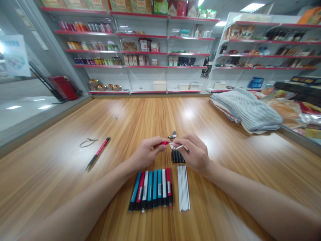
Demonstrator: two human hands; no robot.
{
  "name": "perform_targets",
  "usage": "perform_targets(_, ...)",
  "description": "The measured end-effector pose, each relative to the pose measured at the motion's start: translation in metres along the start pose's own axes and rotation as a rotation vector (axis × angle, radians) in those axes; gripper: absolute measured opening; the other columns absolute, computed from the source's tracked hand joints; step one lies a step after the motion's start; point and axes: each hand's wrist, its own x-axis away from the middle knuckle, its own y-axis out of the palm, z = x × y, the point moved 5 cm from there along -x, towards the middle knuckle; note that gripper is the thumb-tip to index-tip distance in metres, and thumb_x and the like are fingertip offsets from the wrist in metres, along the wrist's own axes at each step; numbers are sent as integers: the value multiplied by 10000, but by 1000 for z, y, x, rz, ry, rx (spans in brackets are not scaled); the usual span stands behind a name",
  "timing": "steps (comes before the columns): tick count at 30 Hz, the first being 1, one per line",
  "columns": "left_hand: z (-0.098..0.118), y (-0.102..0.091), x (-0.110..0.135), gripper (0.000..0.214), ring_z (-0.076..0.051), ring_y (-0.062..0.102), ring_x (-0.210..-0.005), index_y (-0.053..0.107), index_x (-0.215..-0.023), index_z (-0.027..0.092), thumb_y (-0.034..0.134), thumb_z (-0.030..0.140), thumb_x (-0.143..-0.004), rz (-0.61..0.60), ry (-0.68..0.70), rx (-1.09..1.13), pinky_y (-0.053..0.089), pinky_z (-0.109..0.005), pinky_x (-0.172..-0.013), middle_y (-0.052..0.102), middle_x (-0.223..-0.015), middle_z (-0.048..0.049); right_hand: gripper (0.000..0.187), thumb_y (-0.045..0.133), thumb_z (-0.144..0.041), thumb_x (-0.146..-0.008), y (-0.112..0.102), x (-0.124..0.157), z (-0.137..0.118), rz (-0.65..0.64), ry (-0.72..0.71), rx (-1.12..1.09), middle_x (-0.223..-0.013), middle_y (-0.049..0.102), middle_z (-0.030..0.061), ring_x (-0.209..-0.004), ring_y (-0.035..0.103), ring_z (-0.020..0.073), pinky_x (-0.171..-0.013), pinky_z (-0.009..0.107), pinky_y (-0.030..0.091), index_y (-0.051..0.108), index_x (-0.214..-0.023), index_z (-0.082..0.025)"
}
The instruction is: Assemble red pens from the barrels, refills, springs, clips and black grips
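Observation:
In the middle of the table, my left hand [146, 152] pinches a red pen barrel [164, 143], mostly hidden by the fingers. Right beside it, my right hand [195, 150] is closed on a thin white stick [179, 147] that looks like a pen refill. Its fingertips meet the end of the red barrel; any smaller part there is too blurred to tell. Below my hands lies a row of blue, red and white pen barrels [155, 184] with black ends. Several white refills [184, 187] lie side by side to its right, under a group of black pen grips [177, 156].
Small shiny metal parts [173, 135] sit just beyond my hands. To the left lie a red and black pen [99, 152] and a looped grey cord [88, 143]. Folded striped cloth [250, 108] is at the back right, beside packaged goods [288, 107]. Stocked shelves [142, 52] stand behind the table.

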Motion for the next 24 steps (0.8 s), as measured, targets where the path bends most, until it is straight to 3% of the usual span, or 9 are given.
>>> perform_targets(10, 4, 1, 0, 311, -129, 608, -833, 654, -1202, 195, 521, 310, -944, -11, 9, -44, 473, -250, -776, 684, -972, -64, 165, 634, -129, -848, 3, 2, 2, -39, -46, 46, -883, 663, 76, -832, 590, 179, -756, 342, 488, 665, -1007, -156)
perform_targets(24, 13, 6, 0, 283, -101, 589, -796, 671, -1132, 175, 491, 311, -961, -30, 38, -71, 450, -214, -746, 672, -903, -28, 283, 651, -100, -822, 6, 5, 1, -44, -87, 15, -901, 651, 64, -833, 579, 186, -740, 343, 479, 657, -1085, -205)
